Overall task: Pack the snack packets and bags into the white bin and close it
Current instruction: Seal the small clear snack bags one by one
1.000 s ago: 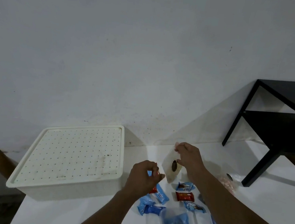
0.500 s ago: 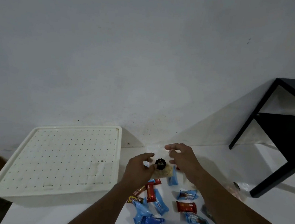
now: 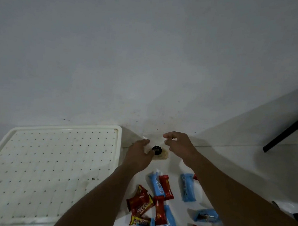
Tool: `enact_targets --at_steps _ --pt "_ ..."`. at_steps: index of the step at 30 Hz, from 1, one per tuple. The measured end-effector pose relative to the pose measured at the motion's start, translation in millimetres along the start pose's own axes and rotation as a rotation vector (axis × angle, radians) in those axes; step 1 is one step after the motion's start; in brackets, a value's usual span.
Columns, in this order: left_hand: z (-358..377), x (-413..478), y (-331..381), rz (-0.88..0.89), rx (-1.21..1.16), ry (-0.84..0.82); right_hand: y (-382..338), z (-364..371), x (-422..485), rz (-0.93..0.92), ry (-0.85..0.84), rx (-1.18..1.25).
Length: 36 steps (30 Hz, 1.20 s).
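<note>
**Bag in hand, bin unopened**

A clear bag [image 3: 160, 154] is pinched by the left hand [image 3: 139, 155]; nothing is held by the half-open right hand [image 3: 179, 146] just beside it. Left of both hands, the bin [image 3: 49, 169] stands lidded, so its lid must be lifted first. Packets [image 3: 158, 203] are scattered on the white table [image 3: 248, 168] nearer than the hands; a white wall [image 3: 149, 58] lies beyond.

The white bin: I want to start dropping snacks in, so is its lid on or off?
On. The perforated lid lies flat across the white bin, covering its whole top; no opening shows.
</note>
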State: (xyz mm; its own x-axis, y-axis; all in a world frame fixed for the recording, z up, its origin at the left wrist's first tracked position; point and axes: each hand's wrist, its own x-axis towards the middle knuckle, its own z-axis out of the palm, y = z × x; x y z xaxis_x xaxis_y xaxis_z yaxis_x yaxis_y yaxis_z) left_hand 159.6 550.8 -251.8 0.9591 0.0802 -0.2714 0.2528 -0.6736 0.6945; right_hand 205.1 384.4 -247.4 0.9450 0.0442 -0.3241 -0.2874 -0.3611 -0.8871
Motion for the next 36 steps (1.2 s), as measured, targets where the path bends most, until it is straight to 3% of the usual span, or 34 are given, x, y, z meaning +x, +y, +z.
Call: enact_targets --at_steps 7,12,20,28,32,36 --pt "8.8 -1.2 -2.9 -0.01 0.077 -0.075 12.1 -2.0 -0.5 -0.014 -0.01 -0.101" --pt "27.9 -29.4 5.7 -0.03 -0.022 -0.155 27.6 -37.5 -37.7 -0.033 0.133 -0.219" --pt "104.0 -53.9 41.8 -0.024 -0.129 -0.397 106.5 -134.0 -91.7 0.246 0.389 -0.25" --pt "188.7 -42.1 82.3 -0.194 -0.325 -0.496 164.9 -175.0 -77.1 0.491 0.227 -0.179" --pt "206.7 -39.3 89.6 -0.323 -0.465 -0.555 176.1 -170.0 -60.6 0.529 0.249 -0.137" --pt "210.9 -40.0 84.8 -0.406 -0.577 -0.494 182.3 -161.5 -56.0 0.615 0.271 -0.067"
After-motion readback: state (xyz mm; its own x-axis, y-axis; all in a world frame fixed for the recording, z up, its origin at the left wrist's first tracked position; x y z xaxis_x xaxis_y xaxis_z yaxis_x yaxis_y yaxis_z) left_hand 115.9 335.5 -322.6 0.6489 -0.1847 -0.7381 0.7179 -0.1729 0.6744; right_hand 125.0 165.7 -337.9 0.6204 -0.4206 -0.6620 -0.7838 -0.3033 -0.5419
